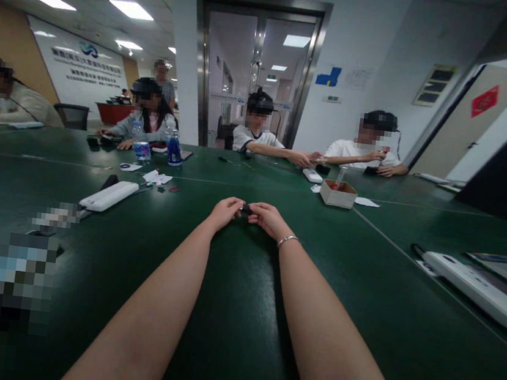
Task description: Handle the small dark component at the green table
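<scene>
Both my arms reach out over the dark green table [238, 311]. Between my hands is a small black object [246, 209], too small to tell its kind. My left hand [226, 212] pinches its left end with thumb and fingers. On its right end, the fingers of my right hand [268, 218] are closed too. A silver bracelet [288, 240] circles my right wrist. The two hands nearly meet, just above the tabletop, and partly hide the object.
White power strips [109, 196] lie left and right. A small open box [338, 195] stands ahead right. Bottles [174, 149], paper scraps [157, 177] and small tools [174, 189] are ahead left. Several people sit along the far side, one person [260, 132] straight across.
</scene>
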Action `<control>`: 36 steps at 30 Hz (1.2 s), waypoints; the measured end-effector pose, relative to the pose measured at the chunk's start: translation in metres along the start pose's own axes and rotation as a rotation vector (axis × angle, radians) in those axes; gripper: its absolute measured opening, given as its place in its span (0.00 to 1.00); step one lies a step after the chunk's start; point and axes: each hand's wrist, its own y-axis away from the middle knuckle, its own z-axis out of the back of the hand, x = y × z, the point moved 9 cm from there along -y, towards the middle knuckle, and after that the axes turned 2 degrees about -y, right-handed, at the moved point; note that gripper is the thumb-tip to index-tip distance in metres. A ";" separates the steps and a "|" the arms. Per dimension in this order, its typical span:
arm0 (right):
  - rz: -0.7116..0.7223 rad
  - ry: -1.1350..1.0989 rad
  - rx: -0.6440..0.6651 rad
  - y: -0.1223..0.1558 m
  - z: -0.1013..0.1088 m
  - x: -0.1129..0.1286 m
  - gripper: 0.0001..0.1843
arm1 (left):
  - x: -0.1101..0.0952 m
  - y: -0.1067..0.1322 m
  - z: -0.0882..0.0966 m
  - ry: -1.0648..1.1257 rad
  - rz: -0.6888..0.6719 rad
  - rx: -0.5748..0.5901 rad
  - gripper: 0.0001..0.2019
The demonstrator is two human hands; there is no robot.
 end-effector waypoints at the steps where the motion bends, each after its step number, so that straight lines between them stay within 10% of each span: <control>1: -0.001 -0.004 0.000 0.000 0.000 0.000 0.04 | 0.000 0.000 0.001 0.000 0.001 -0.008 0.12; 36: -0.003 0.003 -0.009 0.001 0.000 0.001 0.04 | 0.003 0.000 0.005 -0.056 -0.037 -0.046 0.13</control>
